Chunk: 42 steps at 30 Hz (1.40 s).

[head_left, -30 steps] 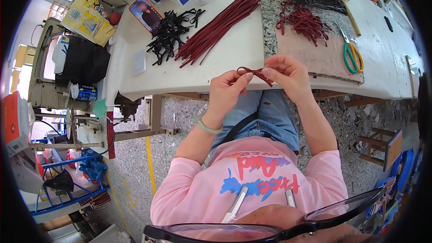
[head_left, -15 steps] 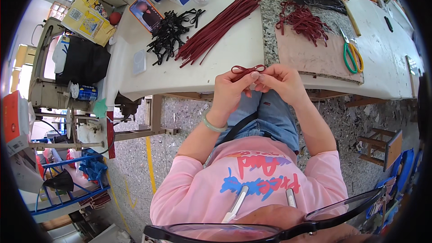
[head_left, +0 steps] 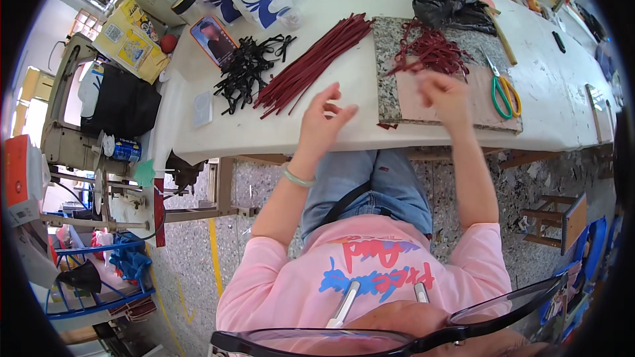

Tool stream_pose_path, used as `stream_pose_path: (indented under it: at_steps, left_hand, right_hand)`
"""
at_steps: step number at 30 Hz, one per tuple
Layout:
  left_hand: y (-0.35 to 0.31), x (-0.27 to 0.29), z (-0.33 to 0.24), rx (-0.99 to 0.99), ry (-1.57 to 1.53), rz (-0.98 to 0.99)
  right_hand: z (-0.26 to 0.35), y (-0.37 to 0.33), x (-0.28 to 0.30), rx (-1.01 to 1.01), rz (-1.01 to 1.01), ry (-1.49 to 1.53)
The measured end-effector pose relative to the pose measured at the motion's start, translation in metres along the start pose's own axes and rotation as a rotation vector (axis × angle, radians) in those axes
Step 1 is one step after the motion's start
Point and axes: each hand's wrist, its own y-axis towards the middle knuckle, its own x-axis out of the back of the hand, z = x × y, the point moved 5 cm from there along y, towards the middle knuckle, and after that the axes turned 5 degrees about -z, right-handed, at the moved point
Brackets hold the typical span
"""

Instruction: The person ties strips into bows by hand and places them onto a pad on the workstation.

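Observation:
My left hand (head_left: 324, 119) hovers over the near edge of the white table, its thumb and fingers apart and nothing between them. Beside it, toward the far left, lies a bundle of long dark red cords (head_left: 314, 66). My right hand (head_left: 446, 100) is above the granite slab (head_left: 389, 92), close to a pile of dark red tied bows (head_left: 436, 49). Motion smears its fingers, so I cannot make out whether they hold anything. Some dark red cord shows just left of its fingertips. A small dark red scrap (head_left: 387, 125) lies at the slab's near edge.
Green-and-yellow-handled scissors (head_left: 504, 96) lie on the slab's right side, below a black plastic bag (head_left: 450, 5). Left of the red bundle are a heap of black bows (head_left: 248, 69), a phone (head_left: 213, 41) and a white square case (head_left: 203, 108). A sewing machine (head_left: 69, 116) stands at left.
My hands have parted from the dark red bow they held together. The left moved slightly left and opened; the right reached farther out to the bow pile. The whole view shifted somewhat.

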Motion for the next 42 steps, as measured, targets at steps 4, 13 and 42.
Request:
stream_pose_path:
  at_steps: [4,13,42]
  left_hand:
    - [0.036,0.014,-0.013,-0.197,0.304,-0.104]
    - [0.067,-0.050,-0.014,-0.624,0.602,0.062]
    - [-0.010,-0.028,-0.004,-0.662,0.747,-0.178]
  right_hand:
    - [0.034,0.030,0.057,0.297,-0.335,-0.554]
    - [0.001,0.036,0.028,0.607,-0.249,-1.008]
    - [-0.016,0.052,0.033,0.508,-0.248,-0.913]
